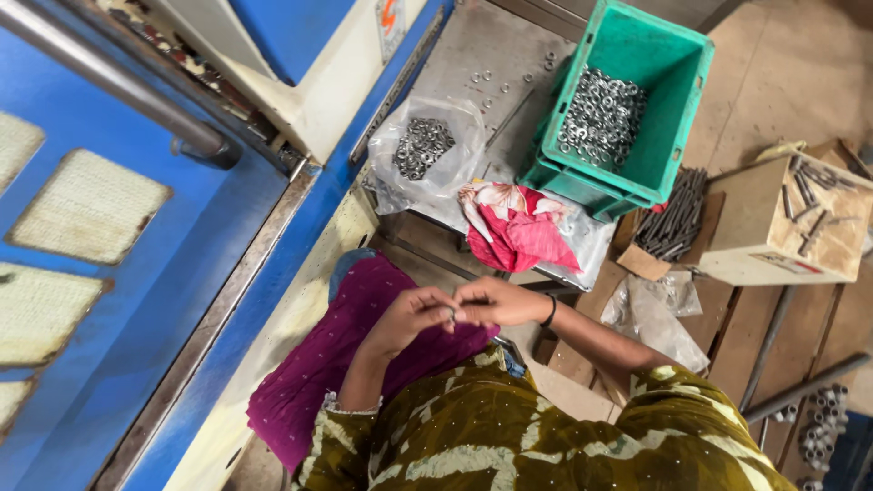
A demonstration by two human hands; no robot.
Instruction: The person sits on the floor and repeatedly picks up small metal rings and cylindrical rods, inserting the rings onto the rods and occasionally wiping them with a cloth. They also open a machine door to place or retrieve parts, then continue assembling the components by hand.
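I see both hands meeting over my lap, fingertips touching. My left hand is curled nearly closed and my right hand is pinched at the fingertips; between them sits a small dark part, too tiny for me to tell what it is or which hand really grips it. A black band circles my right wrist. Under the hands lies a purple cloth.

Just beyond the hands is a metal table. On it, at the near edge, a red and white cloth; to its left, a clear bag of washers; to its right, a green crate holding many more washers. Loose washers lie on the far part of the table. Right of the crate I see a bundle of dark rods and a cardboard box with bolts on top.
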